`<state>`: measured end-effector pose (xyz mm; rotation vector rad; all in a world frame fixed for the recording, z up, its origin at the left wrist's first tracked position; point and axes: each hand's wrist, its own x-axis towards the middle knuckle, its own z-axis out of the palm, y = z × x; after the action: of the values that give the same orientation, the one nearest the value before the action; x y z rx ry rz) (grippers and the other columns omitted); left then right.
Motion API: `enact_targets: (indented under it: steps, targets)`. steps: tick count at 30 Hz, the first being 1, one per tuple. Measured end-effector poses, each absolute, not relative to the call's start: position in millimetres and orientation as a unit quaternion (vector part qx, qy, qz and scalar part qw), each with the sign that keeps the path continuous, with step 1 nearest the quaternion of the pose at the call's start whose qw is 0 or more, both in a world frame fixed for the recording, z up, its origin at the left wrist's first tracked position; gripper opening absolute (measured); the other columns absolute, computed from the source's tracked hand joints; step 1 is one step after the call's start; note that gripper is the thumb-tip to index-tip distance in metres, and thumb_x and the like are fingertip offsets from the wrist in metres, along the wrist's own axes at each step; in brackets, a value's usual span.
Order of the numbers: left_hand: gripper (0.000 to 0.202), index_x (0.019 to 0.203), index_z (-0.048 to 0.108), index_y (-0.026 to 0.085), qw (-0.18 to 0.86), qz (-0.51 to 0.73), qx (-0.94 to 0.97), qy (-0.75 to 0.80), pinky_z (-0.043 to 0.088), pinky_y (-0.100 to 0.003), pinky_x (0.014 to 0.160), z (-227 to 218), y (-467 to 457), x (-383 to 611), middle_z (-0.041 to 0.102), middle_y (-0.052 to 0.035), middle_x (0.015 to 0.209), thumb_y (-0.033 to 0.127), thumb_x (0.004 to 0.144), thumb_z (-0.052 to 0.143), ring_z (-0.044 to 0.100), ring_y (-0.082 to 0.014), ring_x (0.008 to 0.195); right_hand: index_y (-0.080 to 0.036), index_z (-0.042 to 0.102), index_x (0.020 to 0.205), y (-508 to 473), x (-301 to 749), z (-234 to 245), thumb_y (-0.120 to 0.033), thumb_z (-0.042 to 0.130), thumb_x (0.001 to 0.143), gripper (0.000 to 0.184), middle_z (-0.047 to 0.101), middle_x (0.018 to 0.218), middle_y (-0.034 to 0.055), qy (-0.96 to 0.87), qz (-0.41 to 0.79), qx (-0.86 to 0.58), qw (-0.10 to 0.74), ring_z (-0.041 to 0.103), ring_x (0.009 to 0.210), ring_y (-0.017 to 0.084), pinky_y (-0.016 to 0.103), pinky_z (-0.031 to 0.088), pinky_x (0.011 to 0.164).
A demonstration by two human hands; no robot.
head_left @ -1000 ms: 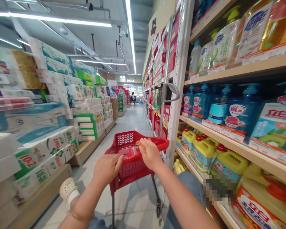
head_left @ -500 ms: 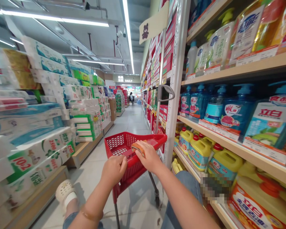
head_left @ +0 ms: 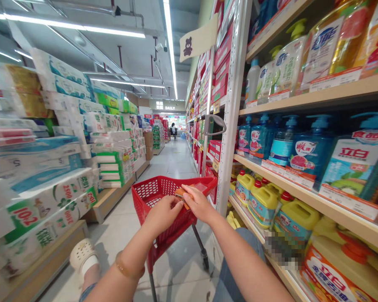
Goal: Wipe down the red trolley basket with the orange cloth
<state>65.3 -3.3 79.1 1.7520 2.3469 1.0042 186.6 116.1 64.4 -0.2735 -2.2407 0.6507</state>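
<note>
- Head view: the left hand (head_left: pixel 163 214) has left its place on the bar of the red plastic shopping cart (head_left: pixel 151 192) and now comes across to meet the right hand (head_left: pixel 199 205), just above the cart's near rim.
- The right hand has lifted onto its fingertips, and its narrow grip pinches a small orange item (head_left: pixel 181 197) (flat and partly hidden, so what it is stays unclear).
- The left hand is curled, its fingers touching that item; whether it holds it too, I cannot tell.
- A gold-coloured bangle (head_left: pixel 129 268) circles the left wrist, and a white perforated clog (head_left: pixel 83 255) shows on the floor tiles below.
- On the right-hand shelf, blue pump bottles (head_left: pixel 307 155) carry the Liby mark, 立白, with 食品用 readable on the nearest label (head_left: pixel 371 136).
- Yellow jugs (head_left: pixel 261 205) stand one shelf lower; an orange-labelled bottle (head_left: pixel 330 274) shows 立白 too.
- Tissue packs (head_left: pixel 53 212) on the left read 2500 and 102.
- A sign (head_left: pixel 165 108) far down the aisle reads DAILY, and a person (head_left: pixel 173 131) sits beneath it.
</note>
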Motion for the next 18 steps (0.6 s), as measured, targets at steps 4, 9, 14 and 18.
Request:
enact_targets:
  steps: [4, 9, 14, 18]
  targets:
    - [0.043, 0.074, 0.063, 0.019, 0.043, 0.319, 0.531, 0.784, 0.034, -0.026, 0.058, 81.0, 11.0, 73.8, 0.068, -0.0050, 0.077, 0.052, 0.085, 0.038, 0.061, -0.0178, 0.070, -0.016, 0.057, 0.125, 117.3, 179.1, 62.0, -0.044, 0.028, 0.098, 0.048, 0.059, 0.127, 0.0105, -0.843, 0.316, -0.128, 0.416, 0.052, 0.121, 0.019, 0.038, 0.038, 0.105]
    - [0.034, 0.081, 0.065, 0.019, 0.030, 0.300, 0.516, 0.802, 0.036, -0.027, 0.059, 76.4, 17.6, 75.5, 0.070, -0.0082, 0.086, 0.045, 0.083, 0.043, 0.063, -0.0199, 0.074, -0.018, 0.054, 0.129, 122.3, 180.7, 59.9, -0.046, 0.040, 0.095, 0.046, 0.055, 0.132, 0.0102, -0.861, 0.289, -0.112, 0.404, 0.048, 0.125, 0.021, 0.040, 0.035, 0.107]
    - [0.026, 0.085, 0.066, 0.019, 0.051, 0.305, 0.529, 0.790, 0.039, -0.027, 0.063, 74.6, 23.4, 71.9, 0.071, -0.0085, 0.090, 0.034, 0.082, 0.045, 0.065, -0.0204, 0.079, -0.018, 0.042, 0.138, 133.6, 187.7, 57.9, -0.031, 0.054, 0.086, 0.055, 0.046, 0.140, 0.0116, -0.915, 0.200, -0.071, 0.345, 0.039, 0.132, 0.024, 0.045, 0.031, 0.109]
    - [0.033, 0.085, 0.067, 0.019, 0.061, 0.288, 0.518, 0.803, 0.038, -0.028, 0.061, 74.4, 28.3, 69.3, 0.071, -0.0090, 0.091, 0.036, 0.083, 0.039, 0.065, -0.0217, 0.079, -0.017, 0.037, 0.142, 138.7, 190.2, 61.4, -0.010, 0.046, 0.076, 0.066, 0.039, 0.145, 0.0091, -0.947, 0.123, -0.052, 0.291, 0.032, 0.136, 0.021, 0.045, 0.027, 0.112]
